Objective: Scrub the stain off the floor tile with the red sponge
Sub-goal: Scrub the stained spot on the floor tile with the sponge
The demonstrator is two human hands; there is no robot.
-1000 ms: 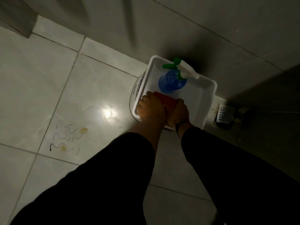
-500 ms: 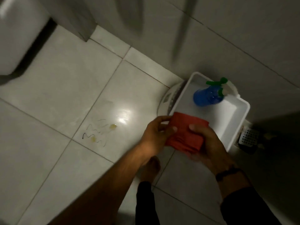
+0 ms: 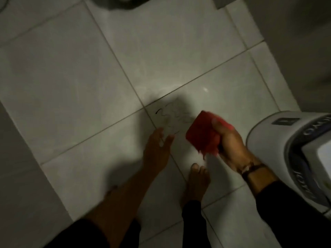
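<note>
The stain (image 3: 172, 117) is a patch of black squiggly lines on a pale floor tile, close to where the grout lines cross. My right hand (image 3: 231, 145) grips the red sponge (image 3: 202, 134) and holds it just right of the stain, above the floor. My left hand (image 3: 157, 149) is flat with fingers apart, its fingertips at the near edge of the stain, holding nothing. Shadow from my arms covers part of the stain.
A white round bucket (image 3: 265, 129) with a white tub resting on it stands at the right edge, close to my right wrist. My bare foot (image 3: 197, 183) stands on the tile below the sponge. A dark fixture base (image 3: 125, 2) sits at the top.
The view has swung left from the tub to the stained tile. My left hand has let go of the sponge and dropped toward the floor; my right hand carried the sponge beside the stain.
</note>
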